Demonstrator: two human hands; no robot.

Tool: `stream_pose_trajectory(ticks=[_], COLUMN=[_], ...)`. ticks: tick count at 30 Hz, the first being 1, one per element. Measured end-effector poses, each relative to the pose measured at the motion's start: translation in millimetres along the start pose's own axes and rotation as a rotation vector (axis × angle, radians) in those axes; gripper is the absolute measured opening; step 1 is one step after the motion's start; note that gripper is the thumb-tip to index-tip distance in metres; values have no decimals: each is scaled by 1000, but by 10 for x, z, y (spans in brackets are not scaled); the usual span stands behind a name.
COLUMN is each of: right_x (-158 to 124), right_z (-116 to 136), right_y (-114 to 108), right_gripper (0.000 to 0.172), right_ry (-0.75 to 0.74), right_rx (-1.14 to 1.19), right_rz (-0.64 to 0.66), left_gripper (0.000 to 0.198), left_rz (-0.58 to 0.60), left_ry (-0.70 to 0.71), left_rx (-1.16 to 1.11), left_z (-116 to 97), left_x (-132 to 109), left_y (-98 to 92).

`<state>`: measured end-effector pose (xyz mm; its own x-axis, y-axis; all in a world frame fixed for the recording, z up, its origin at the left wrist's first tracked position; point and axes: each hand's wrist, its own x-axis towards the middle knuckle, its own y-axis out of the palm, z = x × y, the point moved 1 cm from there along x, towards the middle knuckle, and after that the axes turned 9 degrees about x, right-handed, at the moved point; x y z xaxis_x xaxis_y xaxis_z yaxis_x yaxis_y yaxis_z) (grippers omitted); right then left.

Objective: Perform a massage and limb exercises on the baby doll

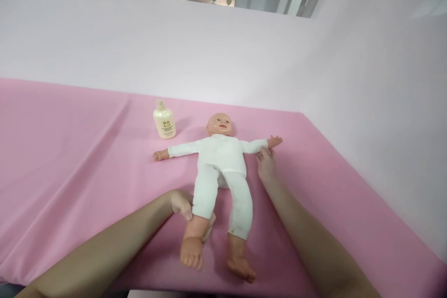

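Doll point(221, 154) lies long axis top-to-bottom mid-frame, between both hands. Left hand point(182, 202) fingers wrap its ankle point(196, 227), lower centre; right hand point(267, 164) fingers touch its cuff point(260, 143), pinch unclear.

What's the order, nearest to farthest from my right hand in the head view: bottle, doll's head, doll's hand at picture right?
From your right hand:
1. Doll's hand, just above, picture right.
2. Doll's head, up and to the left.
3. Bottle, farther left.
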<state>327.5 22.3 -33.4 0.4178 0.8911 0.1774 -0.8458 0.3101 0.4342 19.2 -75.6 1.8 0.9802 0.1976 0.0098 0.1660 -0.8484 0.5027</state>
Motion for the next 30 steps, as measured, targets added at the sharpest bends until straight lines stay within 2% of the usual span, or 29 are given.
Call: stream_pose_trajectory(ticks=[2,3,6,9,17,19,24,30], right_x=[-51,-77,-152,-229,-492,-524,-531,-521], right_z=[37,59,117,134,219,264,324,303], right_y=[50,83,195,292,431,460,489,466], right_gripper=[48,49,53,55,30,24,30,27], right_ry=[-70,-105,-194,-260,-465,-542,-619,-578], right_rx=[-34,-47,-100,-162,-493,-566,-657,-616], right_rz=[26,32,74,176,434,510,598,557], left_gripper=[45,51,57,55,45,44,44,46], left_rz=[198,223,23,-144,-356,-392,-422,-301], left_ry=[-24,7,154,206,244,249,247,193], left_rx=[45,45,-49,-147,-317,-333,-318,-202], left_z=[22,19,-46,-129,-147,-147,-154,-93], left_x=[12,16,17,14,73,88,116,136], left_y=[6,-10,-101,-139,-63,-70,-113,-175])
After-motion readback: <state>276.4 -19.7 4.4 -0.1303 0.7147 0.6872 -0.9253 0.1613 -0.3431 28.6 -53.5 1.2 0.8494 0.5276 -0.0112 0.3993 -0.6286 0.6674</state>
